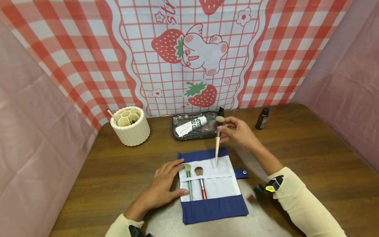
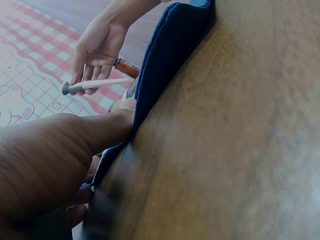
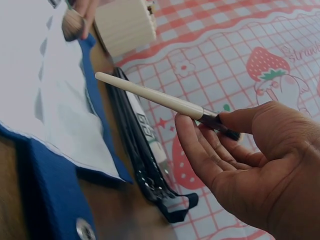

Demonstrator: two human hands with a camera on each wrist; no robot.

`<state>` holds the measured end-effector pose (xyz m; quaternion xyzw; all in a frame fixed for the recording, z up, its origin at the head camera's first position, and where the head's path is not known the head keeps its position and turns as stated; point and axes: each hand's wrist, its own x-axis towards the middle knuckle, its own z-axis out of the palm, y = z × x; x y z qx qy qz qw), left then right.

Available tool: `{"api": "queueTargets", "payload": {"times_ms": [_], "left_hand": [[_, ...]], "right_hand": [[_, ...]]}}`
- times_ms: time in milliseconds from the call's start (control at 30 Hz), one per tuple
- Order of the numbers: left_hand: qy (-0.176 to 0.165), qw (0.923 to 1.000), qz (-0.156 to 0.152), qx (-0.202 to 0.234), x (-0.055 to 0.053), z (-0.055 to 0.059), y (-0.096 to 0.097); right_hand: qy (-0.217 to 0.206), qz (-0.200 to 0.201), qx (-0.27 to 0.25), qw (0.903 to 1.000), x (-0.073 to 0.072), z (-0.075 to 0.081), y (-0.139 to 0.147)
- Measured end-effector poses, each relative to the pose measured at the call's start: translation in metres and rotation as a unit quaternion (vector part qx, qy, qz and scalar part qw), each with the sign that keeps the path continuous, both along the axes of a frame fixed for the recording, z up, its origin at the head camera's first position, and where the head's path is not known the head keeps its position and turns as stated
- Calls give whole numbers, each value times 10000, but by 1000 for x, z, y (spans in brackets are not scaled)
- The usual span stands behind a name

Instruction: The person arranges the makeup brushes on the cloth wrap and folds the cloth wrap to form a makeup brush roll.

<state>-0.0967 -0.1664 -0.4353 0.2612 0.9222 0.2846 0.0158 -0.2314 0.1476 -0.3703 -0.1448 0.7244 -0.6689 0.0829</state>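
My right hand (image 1: 238,133) pinches a makeup brush (image 1: 217,144) with a cream handle near its dark ferrule. The brush hangs with its bristles up and its handle end over the upper part of a navy and white brush roll (image 1: 214,209). In the right wrist view, thumb and fingertips grip the brush (image 3: 155,97) by the ferrule. My left hand (image 1: 164,184) rests along the roll's left edge, fingers extended and thumb on the cloth. Behind the roll's white strap sit a green brush (image 1: 189,184) and a red-handled brush (image 1: 202,186), their lower ends hidden in the navy pocket.
Behind the roll lies a clear zip pouch (image 1: 177,122) with a white tube (image 1: 190,126) inside. A cream ribbed holder (image 1: 133,133) with compartments stands back left. At the back right is a small dark bottle (image 1: 262,119). A snap tab (image 1: 241,173) sticks out from the roll's right side.
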Motion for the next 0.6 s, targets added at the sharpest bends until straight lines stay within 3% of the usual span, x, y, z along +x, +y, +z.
{"api": "queueTargets", "payload": {"times_ms": [367,600], "left_hand": [[19,10000,-1,22,0,1,0],[41,10000,8,-15,0,0,0]], "right_hand": [[-452,368,-287,9979,5,-13,-21],[-530,658,-104,9964,9,-19,-25]]}}
